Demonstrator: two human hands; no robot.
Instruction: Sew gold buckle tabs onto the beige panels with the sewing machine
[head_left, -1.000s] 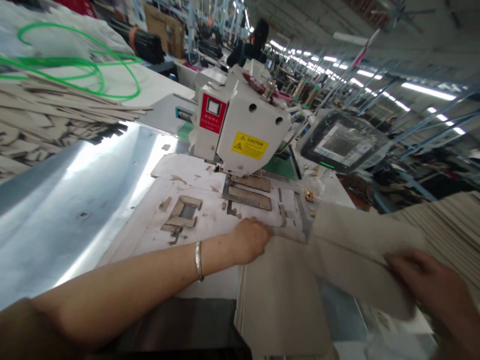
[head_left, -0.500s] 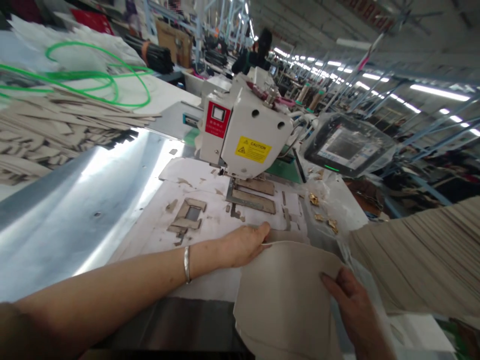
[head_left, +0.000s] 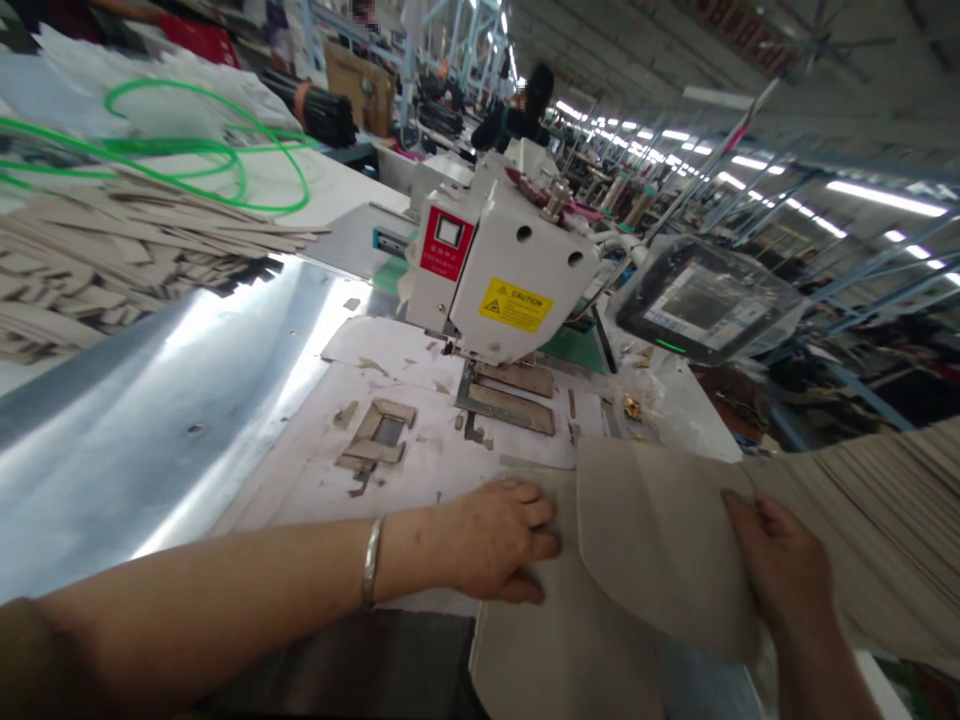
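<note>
beige panel [head_left: 664,530], its right edge pinched by the right hand [head_left: 787,565], overlaps a second panel [head_left: 559,645] on which the left hand [head_left: 499,540] rests, fingers loosely spread.

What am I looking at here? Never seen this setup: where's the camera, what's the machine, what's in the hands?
There's no robot: one camera on a person's head looks forward and down at their own bare hands.

The left hand, with a bracelet at its wrist, rests on a beige panel. The right hand grips a second beige piece by its right side; that piece overlaps the panel.

Ahead is a white machine head with a yellow caution label, probably a sewing machine. To its right is a screen wrapped in clear plastic.

A white sheet covers part of the metal worktop. Beige strips are heaped at left; more beige pieces are stacked at right.
</note>
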